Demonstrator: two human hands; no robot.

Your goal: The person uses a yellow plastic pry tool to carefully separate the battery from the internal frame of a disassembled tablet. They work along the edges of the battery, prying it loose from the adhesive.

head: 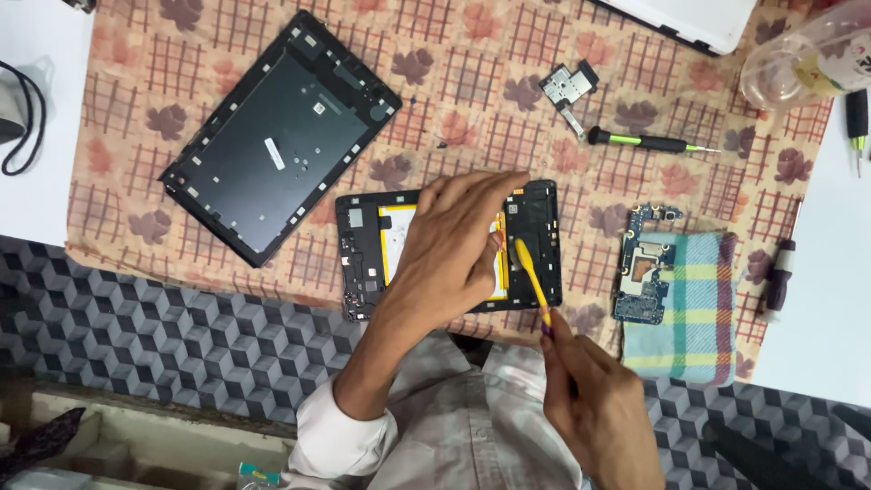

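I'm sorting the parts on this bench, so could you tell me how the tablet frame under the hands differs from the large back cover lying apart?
The tablet frame lies square to the bench edge, while the back cover lies turned at an angle. The frame holds a white-and-yellow battery; the cover is bare inside. The left hand presses the frame and the right hand works a yellow tool at it; the cover lies untouched. Both are black.

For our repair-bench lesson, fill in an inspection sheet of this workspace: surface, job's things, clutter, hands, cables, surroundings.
Surface: patterned cloth over a white table.
Job's things: opened tablet with battery showing; yellow pry tool touching its right part.
Clutter: back cover, circuit board on a checked cloth, small metal part, screwdriver, plastic bottle.
Hands: left hand pressing on the tablet; right hand gripping the pry tool.
Cables: black cord at left edge.
Surroundings: cube-patterned floor.
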